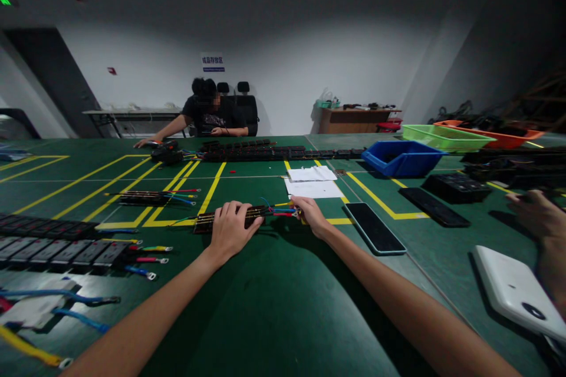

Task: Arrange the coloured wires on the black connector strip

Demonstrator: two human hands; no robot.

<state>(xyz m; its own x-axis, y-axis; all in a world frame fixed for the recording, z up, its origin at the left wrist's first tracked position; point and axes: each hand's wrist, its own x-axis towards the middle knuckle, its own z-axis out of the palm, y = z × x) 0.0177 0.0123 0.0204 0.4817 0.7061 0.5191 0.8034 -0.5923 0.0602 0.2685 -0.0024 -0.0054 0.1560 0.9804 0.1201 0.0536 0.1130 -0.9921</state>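
Note:
A black socket strip (204,222) with brass-coloured bars lies on the green table, wires coming out of its right end. My left hand (232,227) is over it, fingers and thumb closed around its sides. To the right, my right hand (311,215) is pinched at the ends of the strip's coloured wires (281,210), close to their ring terminals. Exactly which wire the fingertips grip is hard to make out. Just beyond this hand lie white paper sheets (313,188). A similar strip (144,197) with wires lies further left.
More wired strips (66,253) line the left side. A phone (375,228), a blue bin (403,158) and a white device (517,288) are to the right. Another person's hand (542,218) is at the right edge; a co-worker (216,112) sits across the table.

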